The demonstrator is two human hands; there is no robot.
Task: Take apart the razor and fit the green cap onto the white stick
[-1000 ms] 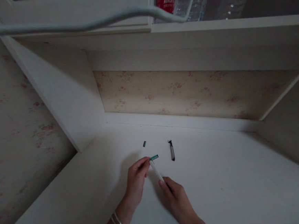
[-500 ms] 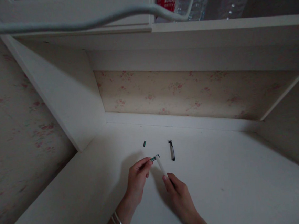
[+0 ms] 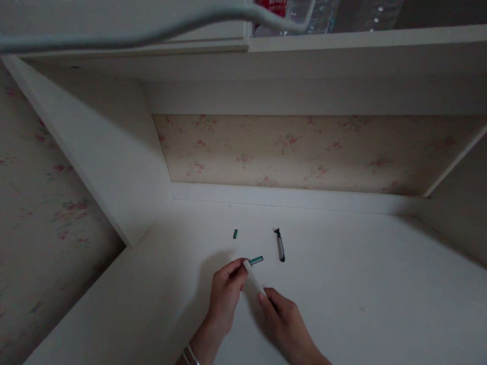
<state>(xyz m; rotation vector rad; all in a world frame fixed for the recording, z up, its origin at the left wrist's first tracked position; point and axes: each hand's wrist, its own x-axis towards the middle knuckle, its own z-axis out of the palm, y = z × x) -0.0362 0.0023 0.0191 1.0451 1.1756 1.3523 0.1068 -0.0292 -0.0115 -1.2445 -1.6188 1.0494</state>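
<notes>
2 hands (image 3: pixel 253 302), 1 white tube (image 3: pixel 254 281), 1 green piece (image 3: pixel 256 259), 1 black cap (image 3: pixel 280 246)

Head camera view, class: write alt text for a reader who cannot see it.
Two bare hands over a white desk: the left hand pinches a green-tipped piece, the right hand holds a white pen barrel. A small green cap and a black clip piece lie beyond them.

small cap (image 3: pixel 235 234) left of clip (image 3: pixel 279 245) | both on desk (image 3: pixel 361 285)
</notes>
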